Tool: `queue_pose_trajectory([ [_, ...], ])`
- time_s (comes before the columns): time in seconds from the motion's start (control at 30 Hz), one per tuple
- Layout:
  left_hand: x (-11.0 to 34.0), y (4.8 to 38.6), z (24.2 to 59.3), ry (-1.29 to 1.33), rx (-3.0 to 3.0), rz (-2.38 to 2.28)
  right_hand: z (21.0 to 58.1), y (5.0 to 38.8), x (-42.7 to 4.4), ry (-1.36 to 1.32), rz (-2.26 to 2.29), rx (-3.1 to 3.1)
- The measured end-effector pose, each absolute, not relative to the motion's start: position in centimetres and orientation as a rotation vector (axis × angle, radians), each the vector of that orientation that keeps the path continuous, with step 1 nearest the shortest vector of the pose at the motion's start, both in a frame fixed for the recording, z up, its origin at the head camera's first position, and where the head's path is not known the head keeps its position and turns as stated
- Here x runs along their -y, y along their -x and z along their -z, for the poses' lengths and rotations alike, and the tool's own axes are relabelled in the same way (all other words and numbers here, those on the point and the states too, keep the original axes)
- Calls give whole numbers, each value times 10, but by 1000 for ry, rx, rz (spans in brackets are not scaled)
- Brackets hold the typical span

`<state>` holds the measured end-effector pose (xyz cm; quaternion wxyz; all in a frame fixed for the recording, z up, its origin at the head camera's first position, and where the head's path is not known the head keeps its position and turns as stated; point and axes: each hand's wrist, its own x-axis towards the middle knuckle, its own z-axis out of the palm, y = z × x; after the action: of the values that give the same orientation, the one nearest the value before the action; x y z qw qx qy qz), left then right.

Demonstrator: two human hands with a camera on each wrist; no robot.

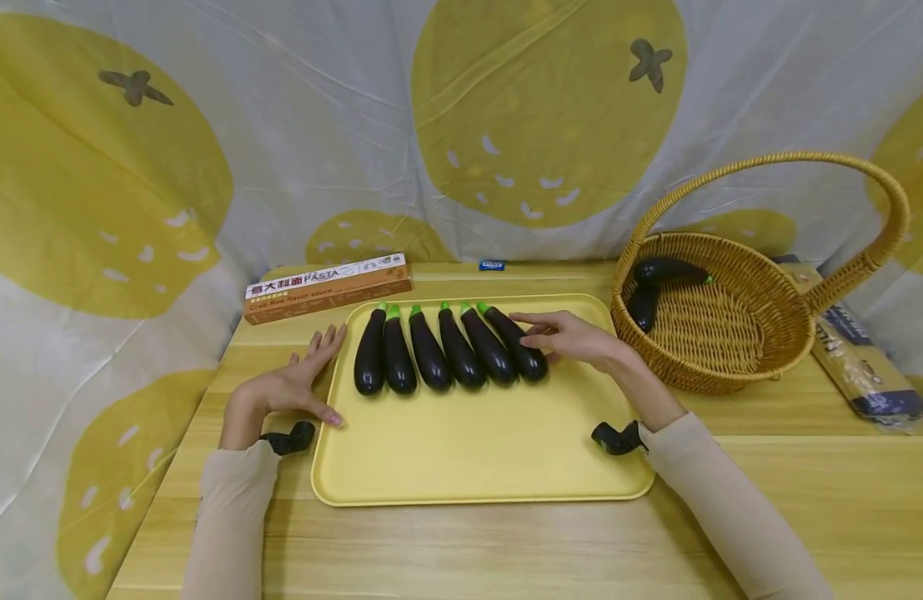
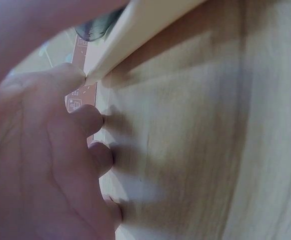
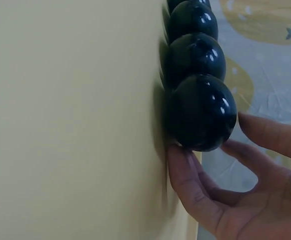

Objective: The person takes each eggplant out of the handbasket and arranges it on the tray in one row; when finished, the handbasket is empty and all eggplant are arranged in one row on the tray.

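Several dark, glossy eggplants [image 1: 467,354] lie side by side in a row on the yellow tray [image 1: 476,450], green stem ends toward the back. My right hand [image 1: 569,337] is at the rightmost eggplant [image 1: 523,348]. In the right wrist view, its fingers [image 3: 185,175] touch the lower side of that eggplant [image 3: 201,114], while the thumb stands close to the upper side, seemingly just apart. My left hand [image 1: 284,390] is spread at the tray's left edge, holding nothing. In the left wrist view, its index finger [image 2: 68,77] touches the tray's rim.
A wicker basket [image 1: 709,379] with a tall handle and two eggplants [image 1: 667,271] inside stands at the right. Behind the tray are a pasta box [image 1: 326,287] and a small blue packet [image 1: 491,266]. A plastic-wrapped package [image 1: 870,375] lies right of the basket.
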<state>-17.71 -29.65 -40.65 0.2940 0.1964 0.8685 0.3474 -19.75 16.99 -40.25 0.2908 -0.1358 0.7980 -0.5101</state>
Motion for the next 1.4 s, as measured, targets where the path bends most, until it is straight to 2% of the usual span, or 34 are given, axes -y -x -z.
queue_pose_trajectory([
  [0.33,296,177,406,-516,-2318,-915,381,185,-191,450,1347,-2247],
  [0.6,299,177,407,-522,-2349,-880,332,164,-245,367,1379,-2367],
  [0.77,300,177,408,-522,-2347,-882,316,155,-287,233,1451,-2414],
  [1.03,299,177,407,-537,-2350,-887,326,167,-335,-17,1441,-2413],
  [1.4,299,176,407,-535,-2342,-899,355,197,-347,-159,1422,-2288],
])
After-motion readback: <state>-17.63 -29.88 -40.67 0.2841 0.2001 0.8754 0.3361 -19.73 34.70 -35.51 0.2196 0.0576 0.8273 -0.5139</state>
